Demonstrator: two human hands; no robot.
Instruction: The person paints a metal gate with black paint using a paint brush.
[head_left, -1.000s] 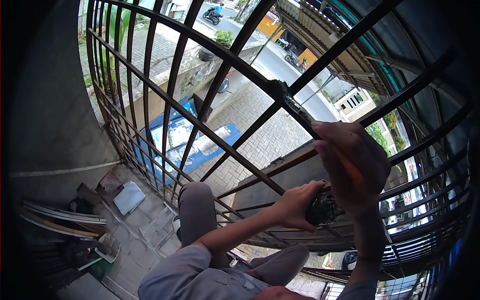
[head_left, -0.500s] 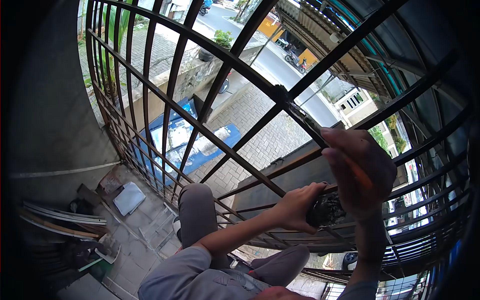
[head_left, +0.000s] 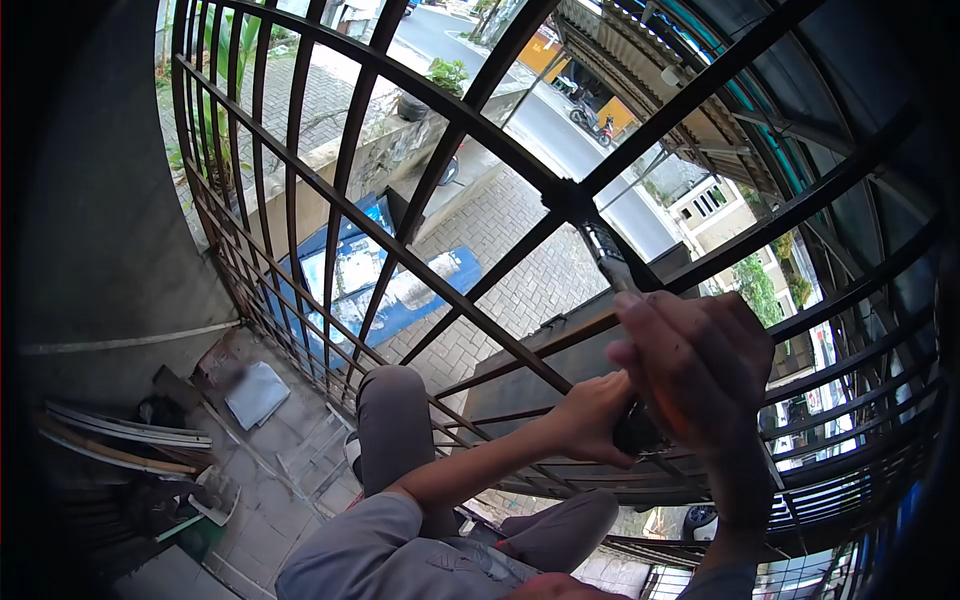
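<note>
My right hand (head_left: 700, 365) is closed round the handle of a paintbrush (head_left: 606, 250). The brush's dark bristles touch the metal grille (head_left: 510, 150) near a crossing of two bars. Below and to the left, my left hand (head_left: 592, 418) is wrapped round a dark, paint-smeared container (head_left: 640, 432), which my right hand partly covers. Most of the orange brush handle is hidden inside my right hand.
Through the bars show a blue object (head_left: 425, 290) on paving and a parked motorcycle (head_left: 592, 125). My knee (head_left: 393, 400) is close to the grille. Long strips (head_left: 130, 430) and a white packet (head_left: 258, 396) lie on the floor at the left.
My right hand has shifted a little left and down, and the brush now points up at the bar crossing. It covers more of the container. My left hand has barely moved.
</note>
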